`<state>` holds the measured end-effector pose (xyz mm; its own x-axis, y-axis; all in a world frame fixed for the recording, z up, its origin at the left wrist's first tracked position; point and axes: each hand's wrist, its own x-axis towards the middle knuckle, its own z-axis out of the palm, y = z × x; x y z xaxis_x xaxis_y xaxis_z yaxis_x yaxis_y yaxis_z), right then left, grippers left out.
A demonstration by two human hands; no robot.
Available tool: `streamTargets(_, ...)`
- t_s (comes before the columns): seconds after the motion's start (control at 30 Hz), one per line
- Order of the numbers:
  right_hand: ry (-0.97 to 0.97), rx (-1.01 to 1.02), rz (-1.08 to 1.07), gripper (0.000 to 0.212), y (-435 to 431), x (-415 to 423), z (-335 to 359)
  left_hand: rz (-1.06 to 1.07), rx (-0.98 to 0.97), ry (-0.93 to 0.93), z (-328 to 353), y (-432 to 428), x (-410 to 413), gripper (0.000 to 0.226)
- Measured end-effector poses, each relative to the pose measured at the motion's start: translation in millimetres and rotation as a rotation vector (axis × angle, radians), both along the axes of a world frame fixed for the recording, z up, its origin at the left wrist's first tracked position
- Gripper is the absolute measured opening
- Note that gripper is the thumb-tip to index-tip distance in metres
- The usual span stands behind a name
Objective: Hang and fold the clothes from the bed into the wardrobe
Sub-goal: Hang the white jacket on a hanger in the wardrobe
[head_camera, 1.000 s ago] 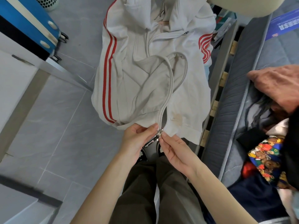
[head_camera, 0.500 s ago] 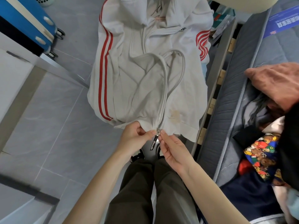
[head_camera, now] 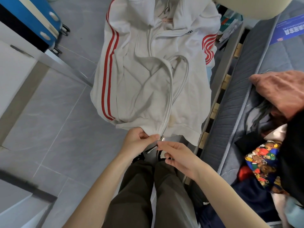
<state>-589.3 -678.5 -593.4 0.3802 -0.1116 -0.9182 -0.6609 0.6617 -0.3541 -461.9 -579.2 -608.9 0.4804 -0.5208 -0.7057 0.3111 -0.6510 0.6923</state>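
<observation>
A white zip jacket [head_camera: 148,89] with red side stripes hangs in front of me, its front partly unzipped and gaping. My left hand [head_camera: 138,140] pinches the bottom hem just left of the zipper. My right hand [head_camera: 177,155] is right beside it, fingers curled, index fingertip at the metal zipper slider [head_camera: 162,138]. The dark pull tab [head_camera: 151,150] dangles below the slider. On the bed [head_camera: 233,112] to the right lies a pile of clothes: a terracotta garment [head_camera: 279,89], a bear-print piece [head_camera: 261,163] and dark navy fabric [head_camera: 251,195].
A blue suitcase [head_camera: 32,18] stands on the grey tile floor [head_camera: 57,129] at the upper left, next to white furniture [head_camera: 14,66]. The slatted bed frame [head_camera: 218,102] runs along my right side. A blue leaflet [head_camera: 289,28] lies on the mattress. My legs are below.
The jacket's two bottom edges have been brought together at the zipper base. My right hand has slipped slightly down and back from the hem; my left hand keeps its pinch.
</observation>
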Motion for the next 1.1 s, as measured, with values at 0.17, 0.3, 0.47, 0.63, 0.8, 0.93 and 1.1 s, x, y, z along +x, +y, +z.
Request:
streamTargets(0.17,-0.035,0.1,-0.017,0.015,-12.4,6.2,2.5,-0.061,0.018,-0.127,-11.8,7.0,-0.9,0.024)
streamTargets(0.3,0.056,0.083,-0.026,0.009,-28.9,15.7,2.9,-0.063,0.038,-0.061,-21.6,11.7,-9.9,0.028)
streamTargets(0.47,0.069,0.036,0.086,0.014,-33.7,32.5,1.8,0.067,0.109,0.005,-32.9,13.8,-18.9,0.024)
streamTargets(0.63,0.014,-0.274,0.511,0.021,-40.3,42.3,6.9,0.044,-0.009,0.029,-32.8,9.5,-23.4,0.017)
streamTargets(0.8,0.001,-0.276,0.654,0.026,-49.6,44.3,9.2,0.024,-0.016,-0.053,-36.7,10.0,-30.8,0.023)
streamTargets(0.93,0.022,-0.156,0.499,0.026,-48.6,46.6,4.6,-0.025,0.039,-0.078,-39.1,13.0,-32.2,0.03)
streamTargets(1.1,0.076,-0.046,0.316,0.023,-45.4,53.8,4.8,0.13,-0.01,0.046,-33.4,9.2,-34.5,0.024)
